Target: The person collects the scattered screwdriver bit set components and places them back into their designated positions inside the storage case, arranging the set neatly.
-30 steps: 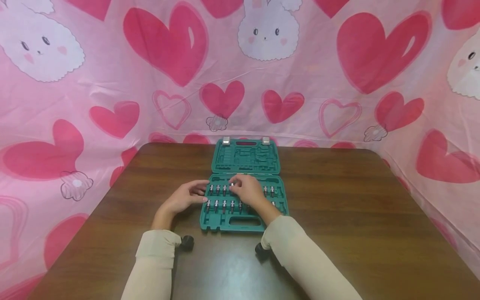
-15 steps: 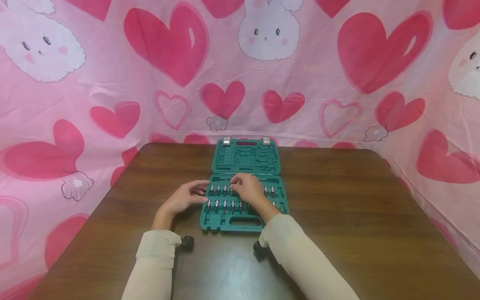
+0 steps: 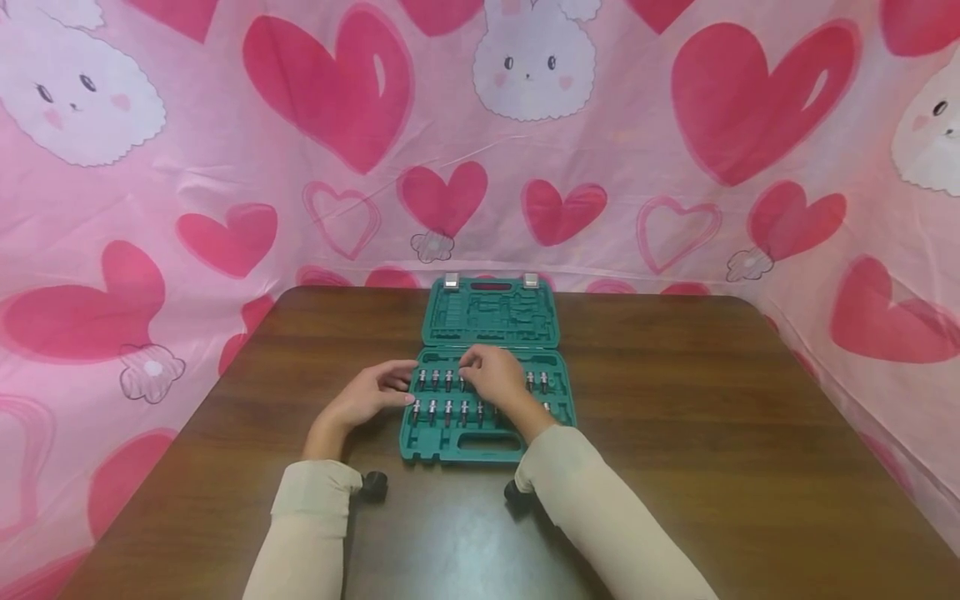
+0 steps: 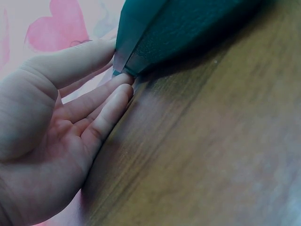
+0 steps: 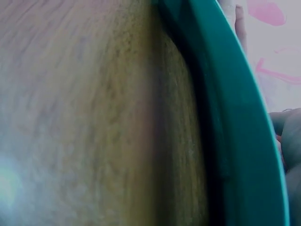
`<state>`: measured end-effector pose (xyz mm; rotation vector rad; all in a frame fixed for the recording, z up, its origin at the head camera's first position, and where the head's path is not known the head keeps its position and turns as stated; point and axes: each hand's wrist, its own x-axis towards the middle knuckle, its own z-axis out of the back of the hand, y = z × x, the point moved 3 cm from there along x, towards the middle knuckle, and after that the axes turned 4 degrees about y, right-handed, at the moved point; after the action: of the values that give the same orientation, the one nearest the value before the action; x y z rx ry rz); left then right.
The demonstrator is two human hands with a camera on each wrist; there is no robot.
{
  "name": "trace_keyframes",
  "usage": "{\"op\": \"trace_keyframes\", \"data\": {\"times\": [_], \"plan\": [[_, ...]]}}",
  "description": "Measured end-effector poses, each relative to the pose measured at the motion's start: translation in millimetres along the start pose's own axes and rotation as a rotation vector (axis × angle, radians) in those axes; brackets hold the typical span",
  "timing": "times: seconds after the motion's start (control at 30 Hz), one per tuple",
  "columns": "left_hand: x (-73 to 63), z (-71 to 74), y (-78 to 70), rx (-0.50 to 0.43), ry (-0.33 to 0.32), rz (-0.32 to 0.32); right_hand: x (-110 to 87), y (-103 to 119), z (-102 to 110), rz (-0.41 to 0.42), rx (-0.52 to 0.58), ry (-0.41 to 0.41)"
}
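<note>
A green plastic tool case lies unfolded on the table, with two rows of silver bit sockets in its near half. My right hand is over the upper row, thumb and forefinger pinching a bit socket at its slot. Part of both rows is hidden behind that hand and wrist. At the case's left edge rests my left hand, its fingers loosely extended and the thumb by the lower row. The left wrist view shows those fingertips right at the case's side wall.
The case's lid lies back behind it, with moulded recesses and two metal latches. A brown wooden table surrounds the case. Pink cloth printed with hearts hangs behind and at both sides.
The bit socket in my right hand has gone from slightly raised to lower in its slot. My right wrist has shifted slightly left; the left hand stays put.
</note>
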<state>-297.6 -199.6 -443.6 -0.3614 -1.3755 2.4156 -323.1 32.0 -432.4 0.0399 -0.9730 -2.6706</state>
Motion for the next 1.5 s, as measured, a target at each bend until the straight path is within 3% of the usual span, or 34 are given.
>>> {"op": "trace_keyframes", "data": {"times": [0.33,0.5,0.93,1.03,1.3,1.4,1.5], "plan": [[-2.0,1.1,1.4,0.011,-0.003,-0.004,2.1,4.0,-2.8,-0.025,-0.063,0.01],[-2.0,0.0,1.3,0.018,-0.003,-0.005,0.2,1.9,-3.2,0.001,-0.054,0.03],[0.2,3.6,4.7,-0.017,-0.036,0.016,-4.7,-9.8,14.3,0.122,0.107,0.159],[-0.3,6.0,6.5,-0.018,-0.042,0.035,-6.8,-16.9,21.4,0.128,0.063,0.084],[0.9,9.8,3.1,-0.019,-0.063,0.021,-11.6,-45.4,53.1,0.058,-0.225,-0.183],[4.2,9.2,2.7,-0.02,-0.069,0.021,-13.9,-62.4,66.2,-0.019,-0.239,-0.249],[7.4,8.0,0.0,-0.03,-0.071,0.025,-14.8,-79.7,74.4,-0.084,-0.177,-0.263]]}}
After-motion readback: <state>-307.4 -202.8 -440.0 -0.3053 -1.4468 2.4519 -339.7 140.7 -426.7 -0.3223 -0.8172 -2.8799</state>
